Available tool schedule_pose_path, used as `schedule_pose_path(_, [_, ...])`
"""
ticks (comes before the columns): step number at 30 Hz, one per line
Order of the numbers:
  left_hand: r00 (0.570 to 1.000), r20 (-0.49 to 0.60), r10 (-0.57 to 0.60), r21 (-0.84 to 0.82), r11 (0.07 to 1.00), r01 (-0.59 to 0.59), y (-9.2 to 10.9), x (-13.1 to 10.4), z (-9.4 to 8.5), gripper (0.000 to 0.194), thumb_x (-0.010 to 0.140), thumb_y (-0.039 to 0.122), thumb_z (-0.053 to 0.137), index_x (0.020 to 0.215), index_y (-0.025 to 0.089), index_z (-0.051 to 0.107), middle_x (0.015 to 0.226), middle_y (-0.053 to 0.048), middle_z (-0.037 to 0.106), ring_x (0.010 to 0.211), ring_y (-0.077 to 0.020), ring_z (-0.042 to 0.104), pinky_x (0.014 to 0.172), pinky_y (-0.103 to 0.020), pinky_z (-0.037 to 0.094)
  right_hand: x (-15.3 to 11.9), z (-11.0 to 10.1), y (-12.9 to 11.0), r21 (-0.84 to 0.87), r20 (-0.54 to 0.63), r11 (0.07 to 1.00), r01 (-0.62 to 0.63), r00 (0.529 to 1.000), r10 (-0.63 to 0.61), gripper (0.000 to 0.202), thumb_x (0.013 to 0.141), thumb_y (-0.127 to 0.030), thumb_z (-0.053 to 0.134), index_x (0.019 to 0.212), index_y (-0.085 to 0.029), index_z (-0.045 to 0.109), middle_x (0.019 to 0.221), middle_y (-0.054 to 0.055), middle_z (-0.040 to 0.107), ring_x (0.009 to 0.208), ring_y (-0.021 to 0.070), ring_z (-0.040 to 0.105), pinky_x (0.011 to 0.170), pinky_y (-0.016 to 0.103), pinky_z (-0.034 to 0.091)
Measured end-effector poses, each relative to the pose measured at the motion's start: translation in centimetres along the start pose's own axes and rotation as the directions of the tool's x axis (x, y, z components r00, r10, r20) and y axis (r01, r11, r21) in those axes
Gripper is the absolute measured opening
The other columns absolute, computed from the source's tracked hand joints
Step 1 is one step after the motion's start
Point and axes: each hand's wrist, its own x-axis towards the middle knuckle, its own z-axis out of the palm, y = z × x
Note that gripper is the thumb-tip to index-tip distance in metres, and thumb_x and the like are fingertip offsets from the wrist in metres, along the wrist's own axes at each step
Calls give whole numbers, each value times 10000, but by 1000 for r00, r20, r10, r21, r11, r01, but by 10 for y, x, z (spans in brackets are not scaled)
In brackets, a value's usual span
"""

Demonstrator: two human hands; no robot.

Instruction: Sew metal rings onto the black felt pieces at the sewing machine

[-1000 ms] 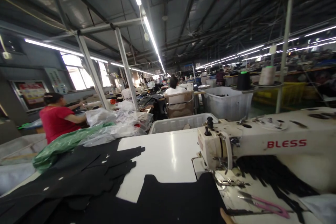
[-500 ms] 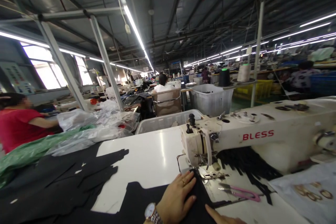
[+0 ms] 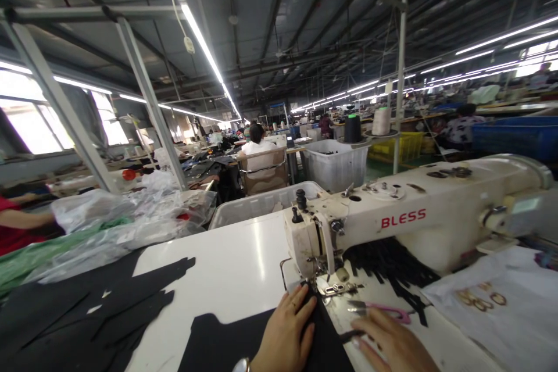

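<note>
As the head view shows it, left hand (image 3: 285, 325): flat on the black fabric panel, fingers extended, thumb apart, fingertips near the presser foot.
Right hand (image 3: 392, 340): bent over the machine bed, blurred; whether it grips the black strip (image 3: 347, 336) at its fingers cannot be told.
Black fabric panel (image 3: 226, 334): on the white table (image 3: 218, 273), partly under the left hand; cut off below.
Wristwatch (image 3: 241, 365): mostly out of frame.
Pink-handled snips (image 3: 399, 314): partly hidden by the right hand.
Sewing machine (image 3: 440, 209): marked BLESS; needle indistinct.
Black offcuts (image 3: 392, 267): heaped under the machine arm.
White bag (image 3: 518, 296): at right, bearing gold rings (image 3: 479, 299); inside or on top, unclear.
Left side: stacked black panels (image 3: 65, 308), plastic bags (image 3: 161, 203) behind; red-clad person (image 3: 20, 221) cut off.
Beyond table: grey tub (image 3: 261, 200); chair (image 3: 264, 171) partly hiding a person in white (image 3: 256, 144).
</note>
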Motion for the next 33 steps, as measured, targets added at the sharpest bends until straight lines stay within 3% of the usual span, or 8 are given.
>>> schedule_pose_path(3, [999, -39, -1, 66, 998, 3, 3, 2, 5, 433, 779, 145, 425, 1211, 158, 464, 1294, -125, 411, 1182, -264, 368, 948, -447, 353, 22, -29, 33, -154, -3, 943, -293, 955, 297, 245, 824, -178, 418, 1001, -133, 581, 929, 118, 586, 882, 216, 575, 768, 300, 449])
schedule_pose_path(6, [994, -98, 43, 133, 991, -29, 1, 3, 9, 422, 762, 133, 447, 1181, 149, 497, 1251, -136, 460, 1132, -280, 434, 902, -446, 408, 42, -35, 63, -293, 17, 835, -466, 870, 492, 273, 757, -122, 514, 1003, -15, 561, 937, 212, 566, 838, 295, 585, 683, 357, 460])
schedule_pose_path(12, [953, -254, 166, 168, 978, -126, -5, 3, 12, 333, 718, 124, 504, 1039, 145, 591, 1088, -114, 602, 987, -267, 562, 814, -418, 496, 53, -18, 84, -241, 4, 838, -489, 863, 505, 157, 724, -85, 539, 866, -91, 607, 836, 144, 633, 785, 267, 609, 638, 316, 428])
schedule_pose_path(18, [897, -359, 257, 52, 965, -256, -1, 4, 6, 260, 748, 94, 454, 937, 184, 608, 958, -62, 654, 886, -213, 600, 828, -381, 492, 45, -31, 90, -19, -98, 844, -536, 841, 532, 161, 750, -219, 498, 702, -184, 648, 715, 99, 663, 709, 290, 603, 628, 368, 405])
schedule_pose_path(23, [856, -423, 297, -39, 938, -345, -3, 5, 12, 235, 800, 128, 427, 963, 174, 590, 913, -71, 661, 857, -184, 605, 821, -304, 491, 36, -37, 68, 387, -154, 805, -449, 830, 537, 274, 750, -386, 424, 750, -184, 609, 712, 63, 647, 673, 224, 592, 653, 342, 427])
schedule_pose_path(27, [880, -459, 126, -275, 921, -275, -4, 1, 20, 265, 828, 263, 452, 1068, 214, 555, 983, -69, 647, 885, -186, 605, 792, -269, 495, 32, -6, 24, 682, -56, 635, -362, 841, 539, 354, 754, -473, 355, 740, -171, 538, 556, 36, 610, 504, 183, 581, 484, 296, 452])
schedule_pose_path(30, [947, -320, 24, -515, 835, -195, -5, -2, 21, 377, 811, 366, 493, 1155, 213, 510, 978, -75, 655, 827, -188, 630, 727, -245, 513, 28, 23, -16, 829, 57, 460, -319, 865, 498, 360, 714, -524, 418, 697, -177, 512, 552, 32, 613, 462, 164, 577, 424, 260, 437])
schedule_pose_path(33, [994, -110, -11, -689, 721, -68, -10, -4, 26, 322, 821, 388, 467, 975, 159, 633, 757, -85, 689, 585, -155, 646, 533, -188, 514, 23, 27, -39, 869, 153, 378, -319, 900, 408, 240, 672, -412, 510, 654, -174, 535, 516, 13, 599, 455, 153, 571, 424, 235, 413])
